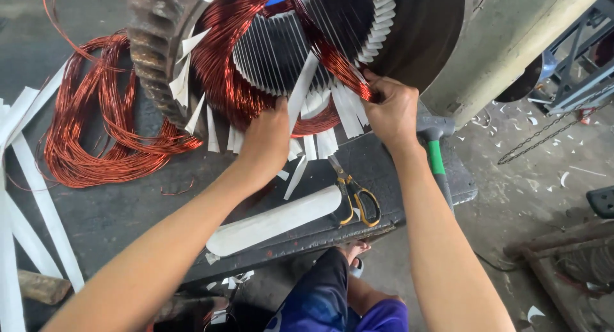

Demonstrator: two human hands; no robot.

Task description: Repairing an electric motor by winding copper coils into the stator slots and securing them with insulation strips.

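From the head camera, looking down, both bare hands worked at the open face of a large, round, rusty-rimmed metal motor stator lying on its side at the back of a dark, worn workbench. The left hand was pressed against the lower part of the glossy red-brown copper wire winding, its fingers curled inward with the thumb up beside a long white insulating paper strip; whether it actually pinched the strip could not be told. The right hand was closed tight on a bundle of the same copper wire at the stator's lower right edge — thumb and fingers pressed together around the strands. Many short white paper slips stuck out of the slots in a fan below the winding. To the left, a loose coil of copper wire trailed from the stator across the bench. Near the front edge lay a long, flat white plastic bar with rounded ends, and just beside it a pair of yellow-handled scissors. A hammer with a green-and-black handle rested at the bench's right corner, partly behind the right forearm. Long white paper strips lay along the bench's left side — paper scraps dotted the concrete floor to the right.
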